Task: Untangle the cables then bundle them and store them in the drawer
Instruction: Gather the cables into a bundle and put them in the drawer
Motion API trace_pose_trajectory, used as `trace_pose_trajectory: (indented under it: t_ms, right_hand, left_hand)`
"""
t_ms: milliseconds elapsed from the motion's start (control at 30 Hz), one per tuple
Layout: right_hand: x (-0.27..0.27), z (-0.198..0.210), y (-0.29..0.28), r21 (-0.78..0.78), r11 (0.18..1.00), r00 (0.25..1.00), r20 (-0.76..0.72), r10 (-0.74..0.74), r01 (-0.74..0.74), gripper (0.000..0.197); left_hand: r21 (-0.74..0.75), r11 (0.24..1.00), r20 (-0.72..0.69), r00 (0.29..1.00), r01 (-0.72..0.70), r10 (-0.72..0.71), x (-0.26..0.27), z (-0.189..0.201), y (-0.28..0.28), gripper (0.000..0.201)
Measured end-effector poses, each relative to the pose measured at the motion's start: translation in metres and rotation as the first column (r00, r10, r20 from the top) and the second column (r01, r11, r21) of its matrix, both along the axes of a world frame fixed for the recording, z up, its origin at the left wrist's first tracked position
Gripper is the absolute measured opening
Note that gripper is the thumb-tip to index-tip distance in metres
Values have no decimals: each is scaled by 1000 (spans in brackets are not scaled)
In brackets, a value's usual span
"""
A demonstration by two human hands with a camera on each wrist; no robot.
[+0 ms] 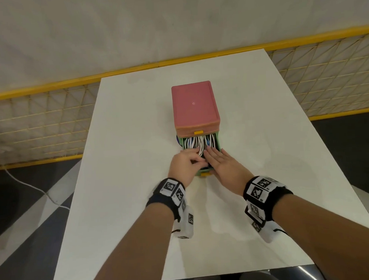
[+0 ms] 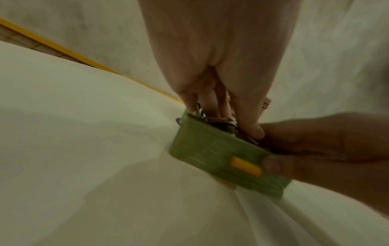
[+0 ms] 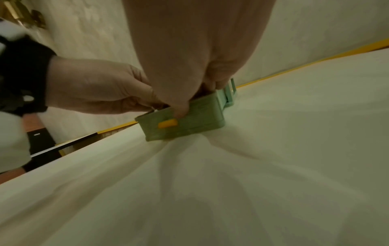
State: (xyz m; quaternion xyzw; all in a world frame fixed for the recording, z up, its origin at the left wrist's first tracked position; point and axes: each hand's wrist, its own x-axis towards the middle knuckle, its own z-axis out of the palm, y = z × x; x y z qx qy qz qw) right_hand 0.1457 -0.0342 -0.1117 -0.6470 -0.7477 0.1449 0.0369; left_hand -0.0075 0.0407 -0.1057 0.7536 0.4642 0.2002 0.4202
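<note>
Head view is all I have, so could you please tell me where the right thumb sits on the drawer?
Observer: The right wrist view shows the right hand with its thumb on the outside of the green drawer front, right beside the yellow handle.
Operator: Thank you. Do the left fingers go inside the drawer?
Observer: Yes. In the left wrist view, the left hand has its fingers reaching down past the rim into the cables.
Operator: And is the drawer front lifted at all?
Observer: No. The right wrist view shows its bottom edge resting on the white table.
</note>
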Motion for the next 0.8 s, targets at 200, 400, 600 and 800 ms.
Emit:
trace_pose_trajectory:
  t_ms: [200, 400, 600, 800]
  right_hand:
    - [3, -1, 8, -7, 995, 969, 227, 95, -96, 58]
    - [2, 1, 11, 38, 985, 933, 330, 145, -166, 50]
    - [5, -2, 11, 36, 992, 969, 219, 111, -122, 51]
    - [9, 9, 13, 75, 995, 997, 49, 55, -59, 55]
  left_hand:
    - [115, 992, -43, 998, 59, -54, -7, 5, -7, 14]
    - [424, 893, 127, 986, -152, 107, -9, 28, 30, 12]
    - [564, 766, -429, 902, 308, -46, -5, -7, -9, 43]
    - [468, 759, -667, 744, 452, -31, -3, -15, -11, 69]
